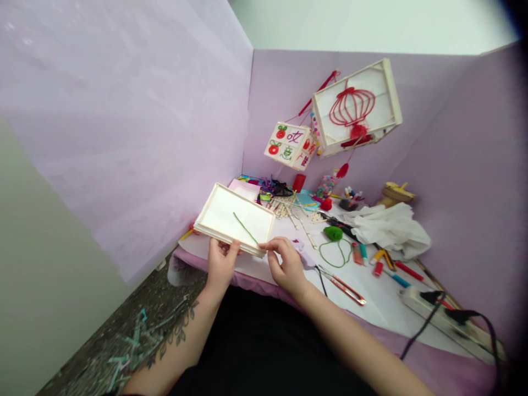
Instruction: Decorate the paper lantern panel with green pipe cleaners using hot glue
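My left hand [221, 265] grips the near edge of a stack of white panels [220, 212] with pale wooden stick frames, held tilted above the table's front edge. My right hand [287, 265] is closed in a pinch at the panels' right corner, on the lower end of a thin green stem [243, 224], which looks like a pipe cleaner. The stem lies slantwise across the top panel. Just right of that hand are a small lilac device [303, 254] with a black cord and a pair of orange-handled tweezers [344, 287].
Two decorated lanterns [352, 107] hang against the back wall. Green yarn [333, 234], markers [407, 270], white cloth [396, 228] and wooden sticks [284, 208] lie on the table. A power strip [449, 322] sits at the right; scraps [134, 341] litter the floor.
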The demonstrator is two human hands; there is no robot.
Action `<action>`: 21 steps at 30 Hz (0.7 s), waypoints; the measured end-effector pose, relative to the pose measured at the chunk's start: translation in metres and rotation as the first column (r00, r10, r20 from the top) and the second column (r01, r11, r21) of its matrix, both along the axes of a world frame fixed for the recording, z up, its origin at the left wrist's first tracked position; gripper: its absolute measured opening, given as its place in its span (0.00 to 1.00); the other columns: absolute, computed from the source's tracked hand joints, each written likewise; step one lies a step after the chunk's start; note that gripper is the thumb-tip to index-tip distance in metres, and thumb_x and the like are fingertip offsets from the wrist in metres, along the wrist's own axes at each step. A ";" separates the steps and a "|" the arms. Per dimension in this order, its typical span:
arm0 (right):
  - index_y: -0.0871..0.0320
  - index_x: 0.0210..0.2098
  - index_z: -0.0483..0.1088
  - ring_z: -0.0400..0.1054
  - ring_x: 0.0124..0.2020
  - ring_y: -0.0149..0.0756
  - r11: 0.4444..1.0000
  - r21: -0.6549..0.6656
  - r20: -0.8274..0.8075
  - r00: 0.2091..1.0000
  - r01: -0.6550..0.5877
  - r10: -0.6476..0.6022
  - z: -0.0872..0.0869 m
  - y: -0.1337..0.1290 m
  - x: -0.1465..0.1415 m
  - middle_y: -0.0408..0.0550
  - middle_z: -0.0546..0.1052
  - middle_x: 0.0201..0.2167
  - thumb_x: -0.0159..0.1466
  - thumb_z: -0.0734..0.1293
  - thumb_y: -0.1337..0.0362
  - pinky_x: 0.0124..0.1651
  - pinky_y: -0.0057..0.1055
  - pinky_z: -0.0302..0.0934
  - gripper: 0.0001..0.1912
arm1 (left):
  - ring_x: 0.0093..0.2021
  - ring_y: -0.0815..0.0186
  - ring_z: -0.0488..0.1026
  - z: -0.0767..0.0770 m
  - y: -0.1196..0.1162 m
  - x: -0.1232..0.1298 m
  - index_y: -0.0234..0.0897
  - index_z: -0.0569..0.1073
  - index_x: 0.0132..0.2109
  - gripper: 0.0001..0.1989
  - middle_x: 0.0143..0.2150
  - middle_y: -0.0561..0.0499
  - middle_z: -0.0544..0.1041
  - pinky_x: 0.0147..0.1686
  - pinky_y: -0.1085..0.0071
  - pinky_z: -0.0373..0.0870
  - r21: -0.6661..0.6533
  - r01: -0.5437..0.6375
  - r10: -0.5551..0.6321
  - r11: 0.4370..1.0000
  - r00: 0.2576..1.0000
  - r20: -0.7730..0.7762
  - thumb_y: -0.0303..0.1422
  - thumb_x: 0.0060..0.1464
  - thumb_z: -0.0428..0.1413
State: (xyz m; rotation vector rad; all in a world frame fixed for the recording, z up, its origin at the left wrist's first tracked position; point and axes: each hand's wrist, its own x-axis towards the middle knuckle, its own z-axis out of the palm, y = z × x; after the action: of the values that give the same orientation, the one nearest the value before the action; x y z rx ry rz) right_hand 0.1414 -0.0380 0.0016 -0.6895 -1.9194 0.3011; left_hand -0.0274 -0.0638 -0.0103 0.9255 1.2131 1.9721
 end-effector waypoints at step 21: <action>0.57 0.41 0.70 0.68 0.42 0.42 1.000 -0.012 0.016 1.000 -0.025 0.025 -0.001 0.001 -0.003 0.52 0.73 0.39 0.61 0.60 0.74 0.44 0.41 0.65 0.12 | 0.33 0.67 0.74 -0.005 0.001 -0.001 0.36 0.64 0.42 0.22 0.36 0.52 0.71 0.29 0.72 0.76 0.018 0.014 -0.014 1.000 1.000 -0.017 0.41 0.47 0.64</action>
State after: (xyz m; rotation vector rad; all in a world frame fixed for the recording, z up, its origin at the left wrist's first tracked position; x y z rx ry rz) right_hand 0.1388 -0.0373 0.0008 -0.6779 -1.9439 0.3242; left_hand -0.0283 -0.0628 -0.0149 0.9588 1.1973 1.9708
